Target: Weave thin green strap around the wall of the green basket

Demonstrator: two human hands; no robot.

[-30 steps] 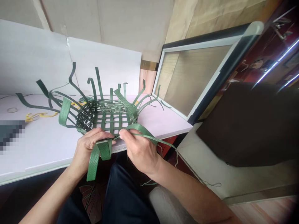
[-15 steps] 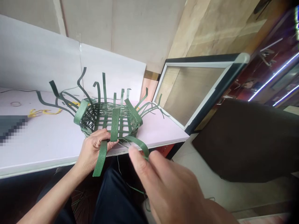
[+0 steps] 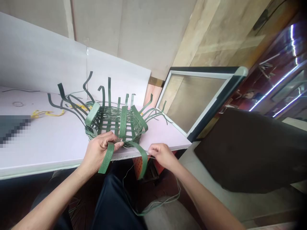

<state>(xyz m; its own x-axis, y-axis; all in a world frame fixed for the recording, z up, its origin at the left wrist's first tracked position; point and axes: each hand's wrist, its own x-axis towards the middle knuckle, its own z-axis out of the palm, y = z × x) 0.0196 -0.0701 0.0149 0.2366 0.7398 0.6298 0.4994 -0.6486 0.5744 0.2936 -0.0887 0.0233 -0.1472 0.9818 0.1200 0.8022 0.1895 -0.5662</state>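
Note:
A half-woven green strap basket (image 3: 115, 123) sits near the front edge of the white table (image 3: 48, 143), loose strap ends sticking up and out around its rim. My left hand (image 3: 99, 151) grips the basket's near rim, with a wide green strap (image 3: 106, 158) hanging down under the thumb. My right hand (image 3: 160, 155) is just right of the basket, beyond the table edge, pinching a thin green strand (image 3: 153, 203) that runs to the basket and loops down toward my lap. Another wide strap (image 3: 143, 159) curves down between my hands.
A yellow strip (image 3: 46, 112) and a small ring (image 3: 18, 103) lie on the table at the far left beside a blurred patch. White boards stand behind the table. A framed panel (image 3: 192, 99) leans at the right, and a dark brown surface (image 3: 251, 147) lies past it.
My right hand came close to the camera, then moved back down to the right of the basket, drawing the thin strand out. The left hand kept its hold on the rim.

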